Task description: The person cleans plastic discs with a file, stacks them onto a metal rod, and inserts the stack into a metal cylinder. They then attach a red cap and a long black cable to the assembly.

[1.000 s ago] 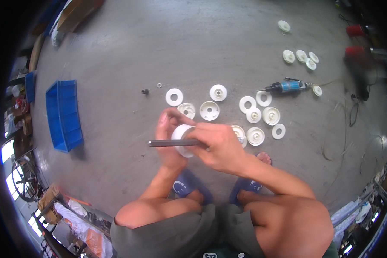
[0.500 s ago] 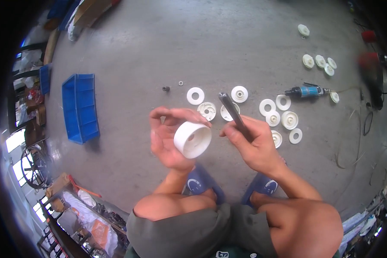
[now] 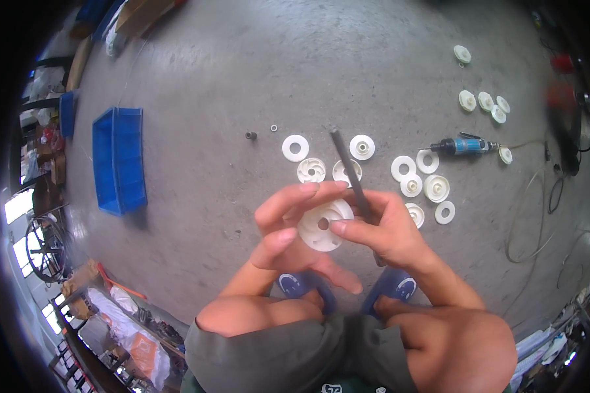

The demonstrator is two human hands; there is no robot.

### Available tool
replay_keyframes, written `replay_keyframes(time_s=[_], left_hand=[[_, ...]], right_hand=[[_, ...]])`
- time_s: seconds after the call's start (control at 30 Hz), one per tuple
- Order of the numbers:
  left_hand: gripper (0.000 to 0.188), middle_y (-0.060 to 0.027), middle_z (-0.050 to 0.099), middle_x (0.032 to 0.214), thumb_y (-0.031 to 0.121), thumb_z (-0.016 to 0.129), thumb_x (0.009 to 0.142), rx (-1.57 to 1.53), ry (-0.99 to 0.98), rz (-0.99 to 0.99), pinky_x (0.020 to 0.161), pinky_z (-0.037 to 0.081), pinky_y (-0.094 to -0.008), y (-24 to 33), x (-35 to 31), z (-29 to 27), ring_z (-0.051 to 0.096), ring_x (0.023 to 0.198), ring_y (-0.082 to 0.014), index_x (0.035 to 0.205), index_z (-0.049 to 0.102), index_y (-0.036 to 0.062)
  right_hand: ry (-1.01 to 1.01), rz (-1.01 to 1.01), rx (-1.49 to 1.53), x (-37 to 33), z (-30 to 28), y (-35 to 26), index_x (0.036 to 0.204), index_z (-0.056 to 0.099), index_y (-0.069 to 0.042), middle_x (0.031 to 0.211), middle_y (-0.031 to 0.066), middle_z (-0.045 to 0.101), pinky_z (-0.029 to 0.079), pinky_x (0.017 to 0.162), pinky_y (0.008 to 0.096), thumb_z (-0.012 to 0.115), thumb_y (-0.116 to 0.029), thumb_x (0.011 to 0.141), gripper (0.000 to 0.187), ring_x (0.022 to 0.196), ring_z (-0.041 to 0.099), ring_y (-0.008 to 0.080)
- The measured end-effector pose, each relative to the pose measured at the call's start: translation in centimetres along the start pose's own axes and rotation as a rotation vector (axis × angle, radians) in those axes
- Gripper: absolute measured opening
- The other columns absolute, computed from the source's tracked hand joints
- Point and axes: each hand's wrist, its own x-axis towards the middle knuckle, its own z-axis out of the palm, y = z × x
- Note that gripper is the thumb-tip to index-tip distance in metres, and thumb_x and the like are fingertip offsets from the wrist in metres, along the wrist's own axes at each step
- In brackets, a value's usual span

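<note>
My right hand (image 3: 390, 226) is closed round a dark metal rod (image 3: 346, 157), which points up and slightly left. Its thumb also presses on the face of a round white plastic part (image 3: 321, 239) with a hole in its middle. Around the left side of that part, my left hand (image 3: 285, 245) has its fingers spread and curved. Whether those fingers touch the part is hard to tell. Beyond my hands, white discs lie on the floor, among them a flat ring (image 3: 295, 139) and a disc with ribs (image 3: 311, 161).
A blue plastic bin (image 3: 130, 160) stands at the left. At the right lie a blue and black air tool (image 3: 465, 145) with a hose, and several more white discs (image 3: 437, 187). A small dark metal piece (image 3: 251, 135) and a small ring (image 3: 274, 128) lie ahead. My slippers (image 3: 400, 286) are below.
The white part has moved right and turned, so its holed face now shows. My right thumb has come onto it, and my left hand has shifted right with fingers spread.
</note>
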Motion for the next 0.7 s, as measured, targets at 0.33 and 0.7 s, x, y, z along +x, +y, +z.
replay_keyframes(time_s=[0.33,0.7], left_hand=[[0.125,-0.0259,0.031,0.154,0.040,0.100,0.062,-0.019,0.088,-0.068,0.093,0.066,-0.0543,-0.2,-0.7,0.2,0.066,0.119,-0.0506,0.156,0.020,0.0207],[0.115,-0.0161,0.060,0.116,0.014,0.100,0.069,0.265,-0.054,-0.292,0.087,0.058,-0.0411,-0.9,-2.3,1.4,0.065,0.101,-0.0268,0.152,0.022,0.0058]], right_hand=[[0.030,-0.005,-0.043,-0.3,0.0,-0.3,0.121,0.071,0.002,0.077,-0.0072,0.060,0.040,0.060,0.0218,0.081,-0.013,0.089,0.037,0.069,0.048,-0.0002],[0.134,-0.020,-0.076,0.4,0.2,-0.3,0.113,0.062,0.004,0.090,0.0026,0.065,0.047,0.061,0.0249,0.084,-0.017,0.084,0.041,0.074,0.056,0.0034]])
